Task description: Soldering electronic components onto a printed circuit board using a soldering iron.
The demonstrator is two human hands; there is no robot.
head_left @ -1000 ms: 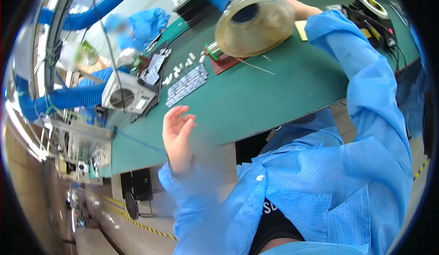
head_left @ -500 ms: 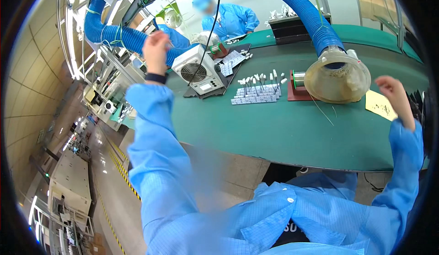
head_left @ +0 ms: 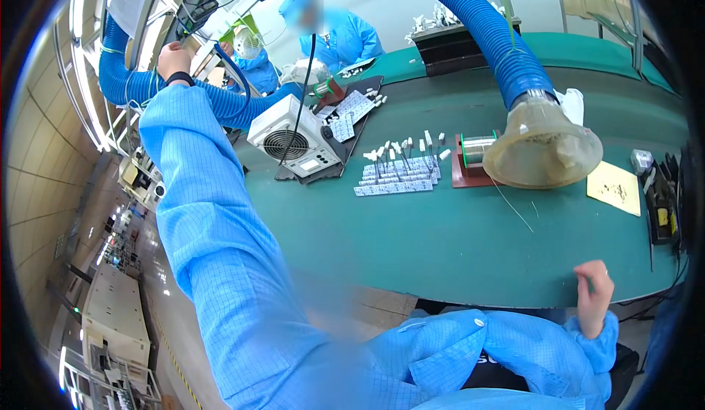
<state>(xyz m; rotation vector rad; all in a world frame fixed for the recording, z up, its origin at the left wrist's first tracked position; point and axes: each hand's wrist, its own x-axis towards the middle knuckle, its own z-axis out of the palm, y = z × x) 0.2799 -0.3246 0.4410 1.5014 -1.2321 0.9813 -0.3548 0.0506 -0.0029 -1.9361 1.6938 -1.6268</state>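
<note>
My left hand (head_left: 174, 62) is stretched up at the far left, beside the metal overhead frame and just above the blue ribbed hose (head_left: 209, 100). Its fingers look curled closed; whatever they may touch is too small to make out. Low at the right, my right hand (head_left: 594, 292) hovers by the table's front edge with a gap between thumb and bent forefinger, holding nothing. Between the arms lie printed strips (head_left: 396, 187) with several white-tipped wired parts (head_left: 400, 148) upright on them. A solder wire spool (head_left: 477, 150) on a red-brown stand sits beside the cloudy hose funnel (head_left: 543, 149).
A white box with a fan grille (head_left: 294, 138) stands on a dark mat. Right of the funnel lies a yellow sheet (head_left: 614, 188) with dark bits, then a black holder with tools (head_left: 664, 204). Across the green table (head_left: 440, 241) sits a co-worker in blue (head_left: 341, 39).
My left hand has moved up and left toward the overhead frame. My right hand has dropped from beside the yellow sheet to the table's front edge. The view has shifted slightly.
</note>
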